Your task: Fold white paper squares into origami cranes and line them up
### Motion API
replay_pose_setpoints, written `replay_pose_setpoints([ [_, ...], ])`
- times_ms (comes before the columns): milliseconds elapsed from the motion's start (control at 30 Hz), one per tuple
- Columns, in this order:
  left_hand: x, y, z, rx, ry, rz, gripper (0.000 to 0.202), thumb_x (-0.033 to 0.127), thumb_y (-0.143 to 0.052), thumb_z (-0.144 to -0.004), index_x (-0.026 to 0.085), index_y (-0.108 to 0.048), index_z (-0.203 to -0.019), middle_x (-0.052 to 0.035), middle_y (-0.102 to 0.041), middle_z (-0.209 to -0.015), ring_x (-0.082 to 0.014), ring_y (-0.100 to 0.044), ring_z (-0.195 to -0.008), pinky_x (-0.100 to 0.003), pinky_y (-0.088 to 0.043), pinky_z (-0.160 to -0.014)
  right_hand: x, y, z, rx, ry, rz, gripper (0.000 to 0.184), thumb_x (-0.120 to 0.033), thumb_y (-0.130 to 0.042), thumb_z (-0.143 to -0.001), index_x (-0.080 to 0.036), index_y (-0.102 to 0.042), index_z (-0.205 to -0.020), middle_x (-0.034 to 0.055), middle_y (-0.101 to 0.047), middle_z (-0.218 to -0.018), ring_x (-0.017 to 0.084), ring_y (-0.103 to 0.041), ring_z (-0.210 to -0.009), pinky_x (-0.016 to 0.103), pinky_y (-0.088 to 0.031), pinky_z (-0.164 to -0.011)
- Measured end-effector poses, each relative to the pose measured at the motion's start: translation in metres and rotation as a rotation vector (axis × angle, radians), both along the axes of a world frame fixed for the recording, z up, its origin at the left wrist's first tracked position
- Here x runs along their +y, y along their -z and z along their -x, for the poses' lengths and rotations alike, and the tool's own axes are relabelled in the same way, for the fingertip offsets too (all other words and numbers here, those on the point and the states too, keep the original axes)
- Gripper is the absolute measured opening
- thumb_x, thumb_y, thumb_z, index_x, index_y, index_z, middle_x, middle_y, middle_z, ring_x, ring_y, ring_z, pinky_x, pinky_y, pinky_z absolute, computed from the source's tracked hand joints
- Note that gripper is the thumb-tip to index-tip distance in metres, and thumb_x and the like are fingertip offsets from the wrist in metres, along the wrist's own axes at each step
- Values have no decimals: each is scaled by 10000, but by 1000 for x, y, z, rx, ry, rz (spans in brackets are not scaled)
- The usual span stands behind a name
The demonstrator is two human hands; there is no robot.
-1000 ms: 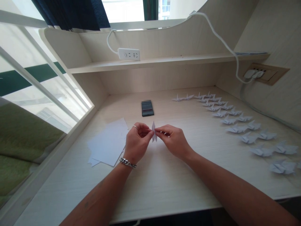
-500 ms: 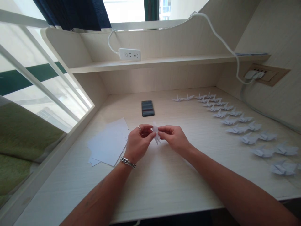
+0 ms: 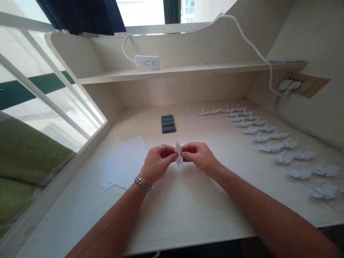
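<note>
Both hands pinching the same piece: left hand has thumb and index on the left edge of a small folded white paper piece, right hand has thumb and fingers on its right edge. Tips nearly meet, with only the narrow paper between them. Can't tell how hard they press

Step looks like working a fold or crease by fingertip. To do it well, I'd let one hand hold as the datum and the other do the shaping, line up edges before pressing, then run a thumbnail along the crease. Light pinch, since thin layers would probably buckle or skew if squeezed off-axis. Keep fingers off the points, they look easiest to bend

Paper vs grip: it stands roughly upright, one sharp point up above the fingertips, split tips hanging down below the thumbs. Grip is around mid-height, one hand per side. Can't tell whether the lower tips touch the desk or just clear it

Further out: loose white paper sheets lie overlapped just beside the left hand, partly behind the wrist with the chain bracelet. Dark rectangular object, pixelated, lies beyond the hands. Folded paper cranes stand in rows along the right side, well apart from the right hand
</note>
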State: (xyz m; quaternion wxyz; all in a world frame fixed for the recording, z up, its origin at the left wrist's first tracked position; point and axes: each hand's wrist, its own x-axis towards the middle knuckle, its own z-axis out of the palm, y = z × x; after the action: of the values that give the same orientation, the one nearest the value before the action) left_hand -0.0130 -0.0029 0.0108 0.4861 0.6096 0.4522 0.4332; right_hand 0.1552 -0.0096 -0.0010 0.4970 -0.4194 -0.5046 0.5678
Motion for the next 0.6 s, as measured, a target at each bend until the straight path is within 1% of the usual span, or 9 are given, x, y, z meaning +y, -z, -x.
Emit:
replay_pose_setpoints([
  [100, -2, -4, 0, -86, 40, 40, 146, 220, -759, -651, 135, -712, -760, -53, -726, -745, -160, -668, -677, -293, -553, -678, -1, -3, 0, 86, -3, 33, 172, -232, -751, -616, -145, -719, -760, 20, -700, -692, 167, -673, -666, 356, -579, -703],
  [200, -4, -8, 0, -123, 37, 66, 106, 183, -756, -641, 134, -723, -729, -44, -721, -711, -151, -660, -662, -283, -554, -677, -2, -6, 1, 144, 2, 62, 130, -205, -753, -591, -143, -704, -694, 8, -684, -645, 163, -669, -641, 351, -582, -691],
  [300, -4, -8, 1, -87, 25, 28, 66, 153, -740, -640, 142, -731, -705, -45, -722, -698, -154, -658, -661, -273, -545, -669, -3, -10, 0, 156, -6, 86, 92, -179, -724, -604, -137, -712, -685, 20, -684, -644, 163, -669, -640, 341, -581, -690],
  [400, -3, -6, 1, -23, 30, -43, 37, 154, -722, -661, 152, -737, -695, -49, -729, -705, -158, -660, -671, -269, -536, -670, -4, -11, -1, 131, -34, 98, 100, -216, -707, -651, -129, -717, -700, 35, -683, -651, 162, -663, -642, 339, -576, -682],
  [500, -3, -5, 1, 13, 28, -66, 48, 171, -722, -672, 154, -743, -712, -54, -735, -715, -166, -668, -682, -274, -539, -676, -4, -10, -2, 45, -2, 54, 145, -238, -751, -630, -127, -702, -710, 33, -680, -662, 162, -658, -640, 345, -571, -672],
  [600, -4, -5, 0, -43, 15, -24, 98, 174, -726, -665, 146, -741, -758, -59, -739, -740, -180, -680, -700, -299, -556, -699, -3, -5, -2, -48, 50, -80, 179, -247, -759, -636, -136, -690, -758, 37, -690, -705, 177, -663, -670, 344, -565, -669],
])
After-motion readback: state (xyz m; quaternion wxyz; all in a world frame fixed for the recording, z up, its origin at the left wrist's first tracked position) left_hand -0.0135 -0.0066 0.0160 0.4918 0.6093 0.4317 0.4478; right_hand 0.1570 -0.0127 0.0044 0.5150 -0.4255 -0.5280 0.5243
